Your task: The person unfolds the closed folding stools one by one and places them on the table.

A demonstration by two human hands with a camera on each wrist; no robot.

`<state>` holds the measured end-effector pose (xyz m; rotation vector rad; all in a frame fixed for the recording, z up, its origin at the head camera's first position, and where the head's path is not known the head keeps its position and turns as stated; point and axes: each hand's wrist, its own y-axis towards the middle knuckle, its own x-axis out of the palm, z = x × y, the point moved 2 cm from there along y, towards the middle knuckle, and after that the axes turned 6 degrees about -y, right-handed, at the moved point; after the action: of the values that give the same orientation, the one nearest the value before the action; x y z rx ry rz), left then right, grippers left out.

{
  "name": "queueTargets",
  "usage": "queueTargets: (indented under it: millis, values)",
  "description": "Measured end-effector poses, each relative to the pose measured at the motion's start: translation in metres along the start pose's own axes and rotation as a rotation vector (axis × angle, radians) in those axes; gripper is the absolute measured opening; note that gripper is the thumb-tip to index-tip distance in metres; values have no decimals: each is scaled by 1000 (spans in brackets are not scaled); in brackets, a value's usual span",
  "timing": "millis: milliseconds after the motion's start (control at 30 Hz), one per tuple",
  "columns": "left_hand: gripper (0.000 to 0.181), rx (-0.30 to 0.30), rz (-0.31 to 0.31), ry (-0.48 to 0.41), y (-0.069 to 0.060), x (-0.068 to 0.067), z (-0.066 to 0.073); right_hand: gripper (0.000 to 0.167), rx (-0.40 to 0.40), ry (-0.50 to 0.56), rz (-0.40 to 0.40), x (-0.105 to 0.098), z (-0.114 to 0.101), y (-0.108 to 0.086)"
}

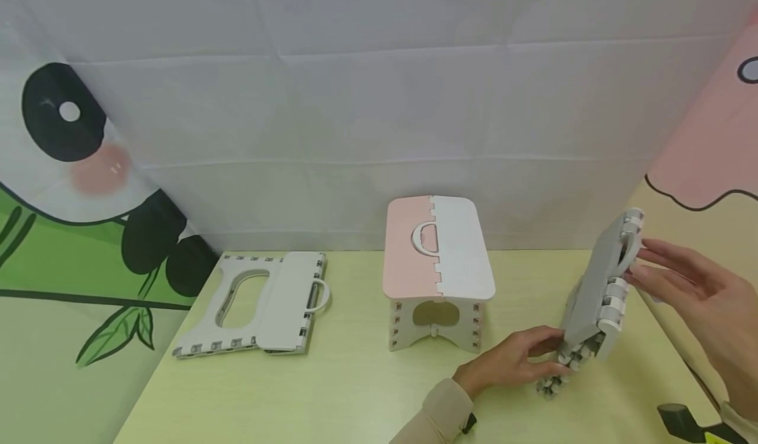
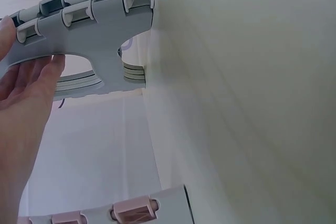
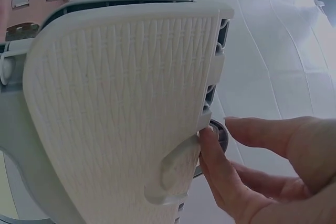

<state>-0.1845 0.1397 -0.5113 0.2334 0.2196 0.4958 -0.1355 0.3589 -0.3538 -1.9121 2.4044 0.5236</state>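
A grey folding stool point(image 1: 595, 286), partly folded, is held tilted at the right of the head view. My left hand point(image 1: 515, 362) grips its lower leg panel. In the left wrist view, the left hand's fingers point(image 2: 37, 74) reach through the cut-out of the leg panel point(image 2: 102, 38), with the thumb at the hinged edge. Beside the handle point(image 1: 630, 254) on the stool's upper edge is my right hand point(image 1: 693, 293). The right wrist view shows right-hand fingers point(image 3: 218, 169) against the edge of the woven-textured seat point(image 3: 121, 103), pinching around the handle's ring, which they partly hide.
A pink-and-white stool point(image 1: 464, 253) stands upright at the middle back of the table point(image 1: 331, 391). Flat at the left lies a white stool point(image 1: 284, 306) with one leg panel spread out. A black object point(image 1: 681, 421) is at the lower right. Printed cloth hangs behind.
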Motion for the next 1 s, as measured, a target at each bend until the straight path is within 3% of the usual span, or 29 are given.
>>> queueTargets:
  millis: [300,467,600,667,833,1000]
  values:
    - [55,-3,5,6,1,0,-1,42,-137,102,20,-3,11,-6]
    - [55,-12,7,-6,0,0,-1,40,-152,195,0,-4,17,-10]
    - [55,-15,9,-6,0,0,0,39,-119,185,-11,-4,21,-15]
    - [55,-15,10,-4,0,0,0,40,-58,124,-12,-5,22,-17]
    - [55,-19,11,-7,0,0,-1,44,94,-149,-12,-6,24,-24]
    - [55,-25,12,-3,0,0,-2,43,107,-218,-4,-4,29,-27]
